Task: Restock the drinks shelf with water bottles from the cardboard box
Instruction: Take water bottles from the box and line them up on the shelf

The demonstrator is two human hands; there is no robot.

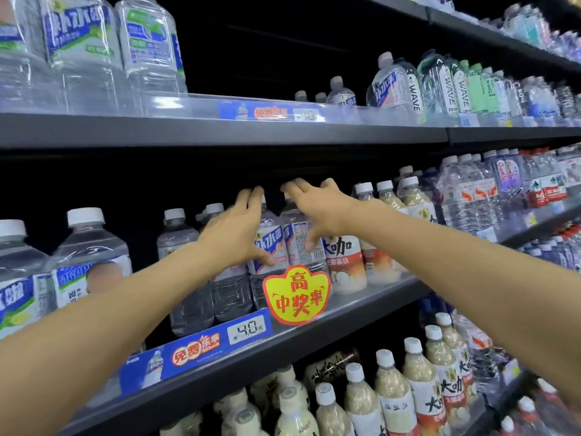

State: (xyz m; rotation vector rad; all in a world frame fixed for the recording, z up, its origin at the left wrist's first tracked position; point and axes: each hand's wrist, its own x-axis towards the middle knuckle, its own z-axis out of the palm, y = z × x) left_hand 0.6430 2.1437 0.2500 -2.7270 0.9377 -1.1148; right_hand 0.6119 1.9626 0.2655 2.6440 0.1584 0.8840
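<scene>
Nearest, the shelf edge (314,328) w/ a 4.0 price tag (246,329) and a yellow promo sticker (297,294). Just behind it, two water bottles (267,247) stand upright side by side. Left hand (232,228) wraps the left bottle, thumb across its label; right hand (314,209) lies over the other, fingers spread, thumb on the label — prob. steadying both so they sit square. Beyond, milk-tea bottles (345,256) sit to the right. Cardboard box not in view.
</scene>
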